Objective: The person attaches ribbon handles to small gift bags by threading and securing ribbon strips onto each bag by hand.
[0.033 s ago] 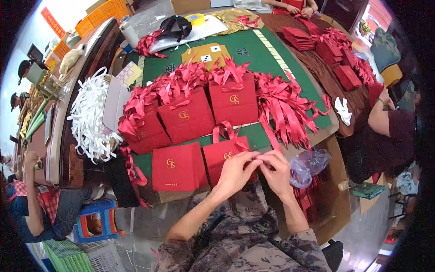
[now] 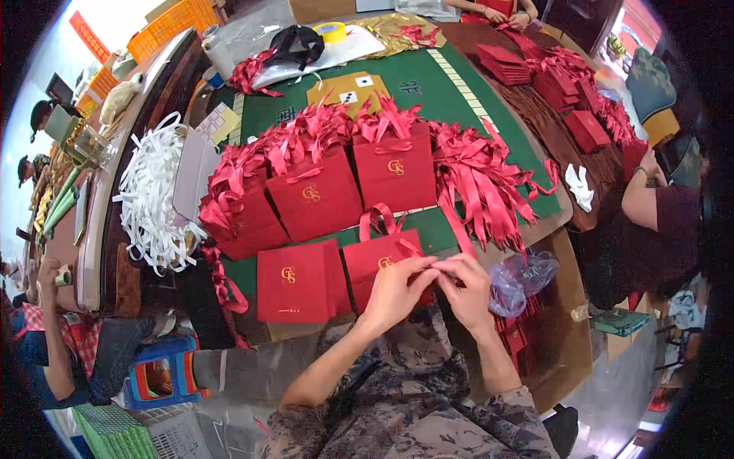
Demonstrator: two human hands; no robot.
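Observation:
My left hand (image 2: 399, 292) and my right hand (image 2: 468, 289) meet fingertip to fingertip at the table's near edge. Both are closed in a pinch on a red ribbon (image 2: 459, 228), which runs down from a heap of red ribbons (image 2: 485, 187); its pinched end is mostly hidden by my fingers. Just beyond my left hand lies a red paper bag (image 2: 375, 249) with a looped ribbon handle, partly covered by that hand. To its left is a stack of flat red bags (image 2: 297, 281) without visible handles. Behind these, red bags with ribbon handles (image 2: 315, 191) stand in upright bunches.
A box of white ribbons (image 2: 157, 199) stands at the left of the green table (image 2: 420, 76). Clear plastic wrap (image 2: 524, 279) hangs by my right wrist. Yellow tape (image 2: 330, 32) lies at the back. Other people work at the left, right and far side; a blue stool (image 2: 164, 375) stands lower left.
My hands and the ribbon have not visibly moved. At the left edge, another person's hand has shifted slightly.

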